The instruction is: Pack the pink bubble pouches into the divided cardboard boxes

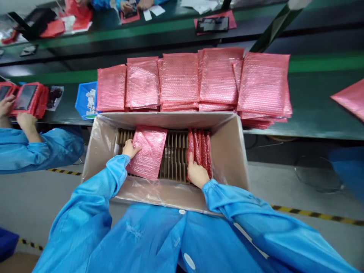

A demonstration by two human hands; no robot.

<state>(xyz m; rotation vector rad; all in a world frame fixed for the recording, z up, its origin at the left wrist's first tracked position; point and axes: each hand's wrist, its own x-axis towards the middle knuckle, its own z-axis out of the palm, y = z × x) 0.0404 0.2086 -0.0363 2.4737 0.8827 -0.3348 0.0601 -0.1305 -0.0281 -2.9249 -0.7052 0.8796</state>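
Note:
A cardboard box [230,148] lined with clear plastic stands in front of me, with cardboard dividers [174,155] inside. My left hand [131,149] grips the left edge of a pink bubble-wrap pouch [148,151], which lies tilted over the dividers. On the right of the box, several pink pouches [201,148] stand upright in the slots. My right hand [196,172] is at their near left side, index finger stretched along the leftmost one and touching it. The other right fingers are partly hidden, and I see nothing held in them.
Stacks of pink bubble pouches [179,77] line the bench edge behind the box. A blue bin [82,100] with small white pieces stands to their left. At far left, a co-worker's hands [27,123] handle red pouches with dark screens. More people work across the bench.

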